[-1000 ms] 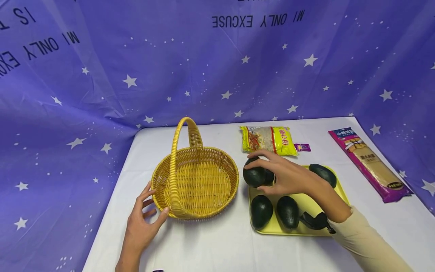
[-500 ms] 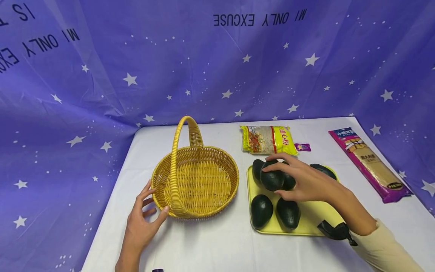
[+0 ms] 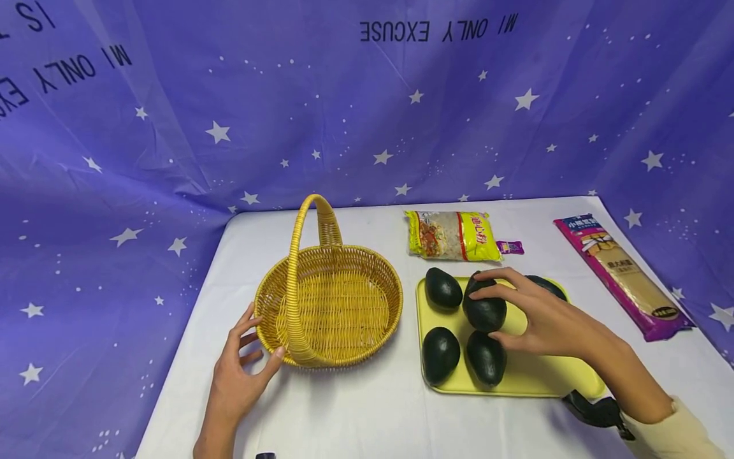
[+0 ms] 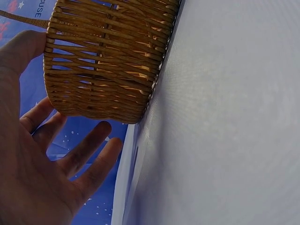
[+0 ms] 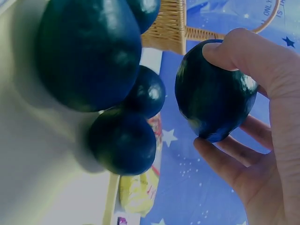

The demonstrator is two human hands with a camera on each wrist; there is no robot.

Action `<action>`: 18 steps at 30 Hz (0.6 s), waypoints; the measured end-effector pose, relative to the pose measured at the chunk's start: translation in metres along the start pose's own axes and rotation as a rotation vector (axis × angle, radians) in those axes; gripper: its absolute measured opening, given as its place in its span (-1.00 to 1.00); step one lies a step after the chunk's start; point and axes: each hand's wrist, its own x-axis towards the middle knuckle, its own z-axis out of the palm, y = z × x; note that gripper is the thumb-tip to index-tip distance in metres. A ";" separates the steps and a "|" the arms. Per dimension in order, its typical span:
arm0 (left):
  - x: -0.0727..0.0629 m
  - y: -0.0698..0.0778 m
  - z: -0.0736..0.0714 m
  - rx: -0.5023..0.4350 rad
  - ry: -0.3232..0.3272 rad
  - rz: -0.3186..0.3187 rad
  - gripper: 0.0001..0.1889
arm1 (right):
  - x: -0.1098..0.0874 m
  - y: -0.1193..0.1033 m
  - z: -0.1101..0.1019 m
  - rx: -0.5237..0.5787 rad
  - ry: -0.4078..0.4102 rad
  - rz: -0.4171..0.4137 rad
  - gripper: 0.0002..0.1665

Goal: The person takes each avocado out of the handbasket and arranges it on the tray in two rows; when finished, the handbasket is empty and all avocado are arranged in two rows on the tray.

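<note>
My right hand (image 3: 536, 315) grips a dark green avocado (image 3: 485, 313) above the yellow tray (image 3: 550, 376). In the right wrist view, thumb and fingertips lie on opposite sides of this held avocado (image 5: 213, 96), away from the others. Beneath and around it on the tray are several more avocados, one at the back left (image 3: 443, 289), two along the front, and one at the far right partly behind the hand. My left hand (image 3: 237, 376) touches the rim of a wicker basket (image 3: 335, 319), thumb and fingers spread. The left wrist view shows the thumb against the basket's rim (image 4: 49, 35).
A yellow pasta bag (image 3: 453, 236) lies behind the tray, with a small purple packet (image 3: 510, 247) beside it. A long purple noodle pack (image 3: 625, 277) lies at the right edge of the white-clothed table (image 3: 367, 414). The basket's tall handle (image 3: 294, 274) arches over it.
My right hand has carried the avocado rightward over the tray, from beside its left edge. The avocado at the back left has come fully into view. The left hand stays at the basket.
</note>
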 end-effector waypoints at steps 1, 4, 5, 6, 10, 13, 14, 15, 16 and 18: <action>0.000 0.000 0.000 -0.001 0.001 0.002 -0.24 | -0.003 0.000 0.000 -0.007 0.000 0.009 -0.06; 0.000 0.000 0.000 0.003 0.001 0.001 -0.24 | -0.013 0.001 -0.001 -0.010 -0.002 0.038 -0.03; 0.000 0.000 0.000 0.003 0.002 -0.002 -0.24 | -0.016 0.001 -0.002 -0.006 -0.003 0.043 -0.02; 0.000 0.000 0.000 0.003 0.003 -0.003 -0.24 | -0.019 0.001 -0.002 0.000 -0.002 0.045 -0.01; 0.000 0.001 -0.001 -0.005 0.001 -0.002 -0.25 | -0.028 0.002 -0.002 0.023 0.009 0.041 -0.01; 0.001 0.001 -0.001 -0.009 -0.002 0.004 -0.25 | -0.036 0.004 -0.001 0.017 0.019 0.042 -0.03; 0.001 0.001 -0.001 -0.009 -0.002 0.006 -0.25 | -0.038 0.004 -0.001 0.012 0.023 0.044 -0.03; 0.000 0.001 0.000 -0.008 -0.002 0.006 -0.25 | -0.041 0.004 0.000 0.007 0.026 0.049 -0.03; 0.000 0.001 0.000 -0.006 -0.002 0.005 -0.25 | -0.043 0.005 0.000 0.005 0.026 0.056 -0.03; 0.000 0.000 0.000 -0.003 -0.001 0.003 -0.25 | -0.048 0.005 0.001 0.007 0.028 0.065 -0.02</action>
